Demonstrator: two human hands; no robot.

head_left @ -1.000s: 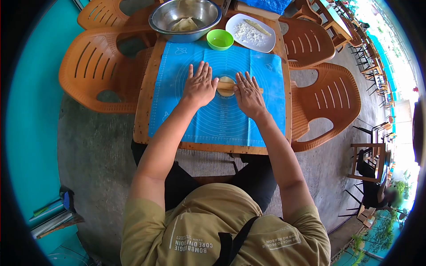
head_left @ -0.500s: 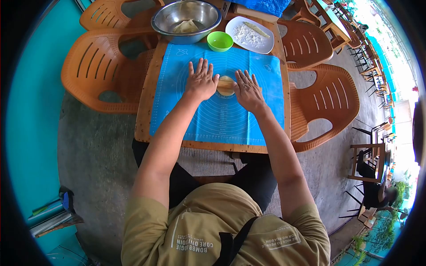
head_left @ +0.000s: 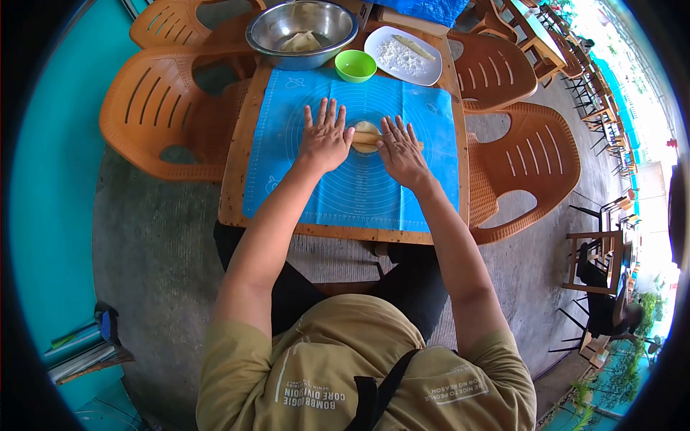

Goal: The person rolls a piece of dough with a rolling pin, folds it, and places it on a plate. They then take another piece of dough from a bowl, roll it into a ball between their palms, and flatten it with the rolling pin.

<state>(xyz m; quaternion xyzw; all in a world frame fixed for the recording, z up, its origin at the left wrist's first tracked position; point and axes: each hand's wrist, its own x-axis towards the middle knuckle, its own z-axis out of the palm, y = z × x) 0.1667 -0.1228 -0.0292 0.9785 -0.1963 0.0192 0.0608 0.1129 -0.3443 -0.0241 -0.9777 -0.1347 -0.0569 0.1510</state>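
A small round of dough lies on the blue baking mat, with a wooden rolling pin across it. My left hand lies flat over the pin's left end, fingers stretched out and pointing away from me. Over the right end, my right hand is also flat with fingers extended; a bit of the pin's tip shows past it. Both palms cover much of the pin, and neither hand wraps round it.
At the table's far side stand a metal bowl holding dough, a green bowl, and a white plate with flour and a dough strip. Orange chairs flank the wooden table. Another person is far right.
The rolling pin and both hands have moved slightly toward me. More of the dough's far edge shows beyond the pin.
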